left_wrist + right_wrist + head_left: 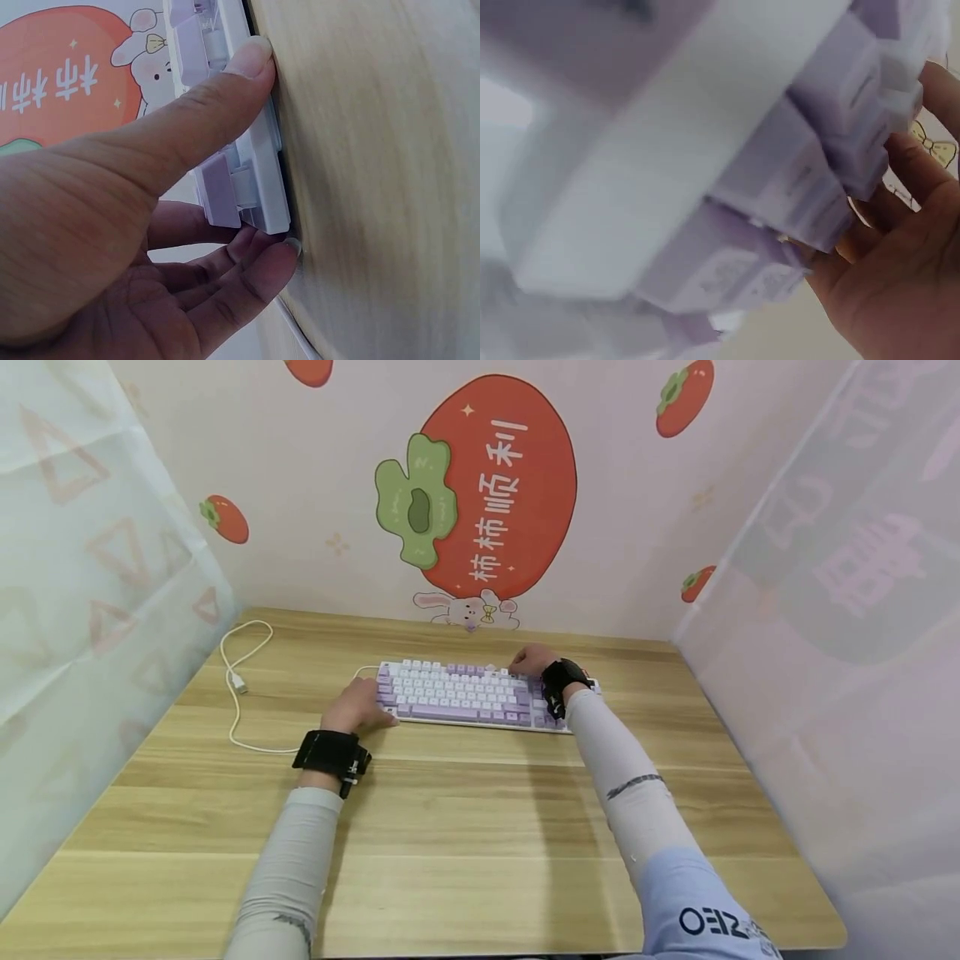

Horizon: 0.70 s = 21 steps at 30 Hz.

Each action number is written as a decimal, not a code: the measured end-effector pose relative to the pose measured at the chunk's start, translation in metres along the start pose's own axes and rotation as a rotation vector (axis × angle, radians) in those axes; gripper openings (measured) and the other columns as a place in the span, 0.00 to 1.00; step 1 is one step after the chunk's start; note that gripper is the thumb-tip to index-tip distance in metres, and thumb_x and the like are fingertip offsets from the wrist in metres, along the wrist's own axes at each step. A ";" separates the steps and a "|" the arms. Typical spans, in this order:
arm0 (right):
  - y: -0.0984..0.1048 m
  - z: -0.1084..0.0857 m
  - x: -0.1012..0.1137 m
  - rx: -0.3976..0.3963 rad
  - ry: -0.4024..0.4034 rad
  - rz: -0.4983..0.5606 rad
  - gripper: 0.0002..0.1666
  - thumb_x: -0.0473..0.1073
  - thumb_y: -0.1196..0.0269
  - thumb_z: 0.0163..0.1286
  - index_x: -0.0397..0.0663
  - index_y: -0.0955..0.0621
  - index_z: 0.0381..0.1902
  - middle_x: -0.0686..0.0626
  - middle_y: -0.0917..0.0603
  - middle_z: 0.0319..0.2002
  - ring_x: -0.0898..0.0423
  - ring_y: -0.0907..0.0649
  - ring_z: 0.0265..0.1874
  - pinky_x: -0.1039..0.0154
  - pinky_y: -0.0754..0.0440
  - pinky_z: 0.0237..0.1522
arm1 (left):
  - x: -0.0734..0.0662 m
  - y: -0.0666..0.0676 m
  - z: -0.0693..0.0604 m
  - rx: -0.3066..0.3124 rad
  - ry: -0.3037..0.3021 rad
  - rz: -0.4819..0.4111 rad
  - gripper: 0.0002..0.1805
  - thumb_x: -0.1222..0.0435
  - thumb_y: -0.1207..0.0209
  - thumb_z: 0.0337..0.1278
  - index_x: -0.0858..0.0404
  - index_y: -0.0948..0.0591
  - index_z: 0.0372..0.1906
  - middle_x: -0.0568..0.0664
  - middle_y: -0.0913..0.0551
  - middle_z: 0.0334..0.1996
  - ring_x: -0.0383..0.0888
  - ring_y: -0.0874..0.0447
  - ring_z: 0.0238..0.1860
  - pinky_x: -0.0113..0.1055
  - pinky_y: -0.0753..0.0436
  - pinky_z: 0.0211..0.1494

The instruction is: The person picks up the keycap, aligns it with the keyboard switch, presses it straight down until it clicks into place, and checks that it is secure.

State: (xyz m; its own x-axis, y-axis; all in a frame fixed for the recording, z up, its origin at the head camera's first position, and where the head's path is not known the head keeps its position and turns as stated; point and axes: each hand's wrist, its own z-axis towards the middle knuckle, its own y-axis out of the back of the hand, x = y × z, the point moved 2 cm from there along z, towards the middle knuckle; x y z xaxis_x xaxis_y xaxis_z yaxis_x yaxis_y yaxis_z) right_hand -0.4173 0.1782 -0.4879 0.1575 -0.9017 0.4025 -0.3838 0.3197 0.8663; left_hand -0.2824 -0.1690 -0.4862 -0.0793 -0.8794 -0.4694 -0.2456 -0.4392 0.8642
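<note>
A white and lilac keyboard (453, 692) lies on the wooden table. At its left end my left hand (356, 705) grips the near corner. In the left wrist view the thumb (225, 97) presses the front edge, while the curled fingers (244, 289) pass round the end near the tabletop. My right hand (532, 660) reaches over the right part, its fingers bent over the far edge. The right wrist view shows those fingers (922, 169) against the back, behind the lilac keycaps (780, 165); the thumb is hidden. The right wrist covers some right-hand keys.
A white cable (234, 718) loops over the table's left side, its USB plug (238, 682) lying there. Behind the table (465, 827) stands a wall with persimmon pictures (525, 485). Pale cloth sheets (97, 568) hang at both sides.
</note>
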 end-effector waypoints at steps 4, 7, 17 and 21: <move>-0.001 -0.003 0.006 -0.070 0.064 0.008 0.12 0.46 0.35 0.68 0.44 0.09 0.38 0.52 0.16 0.28 0.57 0.28 0.24 0.63 0.30 0.33 | -0.002 0.001 0.000 -0.002 0.004 0.006 0.32 0.60 0.26 0.51 0.79 0.25 0.51 0.65 0.23 0.45 0.55 0.26 0.43 0.49 0.22 0.52; -0.001 -0.004 0.010 -0.107 0.094 0.030 0.11 0.43 0.35 0.68 0.43 0.10 0.32 0.53 0.20 0.21 0.57 0.31 0.20 0.62 0.31 0.31 | -0.001 0.001 0.000 -0.013 0.003 0.008 0.30 0.61 0.25 0.50 0.78 0.24 0.49 0.64 0.23 0.42 0.54 0.27 0.41 0.48 0.22 0.50; -0.011 0.004 0.012 -0.113 0.160 0.103 0.09 0.37 0.36 0.71 0.42 0.10 0.41 0.45 0.10 0.40 0.53 0.21 0.35 0.62 0.23 0.40 | 0.004 -0.003 0.003 -0.002 -0.005 -0.006 0.29 0.59 0.25 0.50 0.76 0.24 0.46 0.61 0.24 0.39 0.53 0.26 0.39 0.46 0.22 0.47; -0.011 0.006 0.011 -0.144 0.195 0.124 0.08 0.37 0.35 0.71 0.42 0.10 0.41 0.43 0.10 0.41 0.52 0.19 0.36 0.61 0.22 0.43 | 0.003 -0.002 0.001 -0.007 -0.006 -0.008 0.29 0.60 0.25 0.49 0.77 0.24 0.46 0.61 0.24 0.40 0.53 0.26 0.39 0.47 0.22 0.47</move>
State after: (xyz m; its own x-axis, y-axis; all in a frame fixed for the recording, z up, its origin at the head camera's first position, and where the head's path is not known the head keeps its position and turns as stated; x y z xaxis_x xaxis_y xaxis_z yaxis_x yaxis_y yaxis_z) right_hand -0.4170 0.1630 -0.4951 0.2953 -0.7844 0.5454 -0.2800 0.4747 0.8344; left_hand -0.2836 -0.1704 -0.4893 -0.0830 -0.8746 -0.4777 -0.2391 -0.4479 0.8615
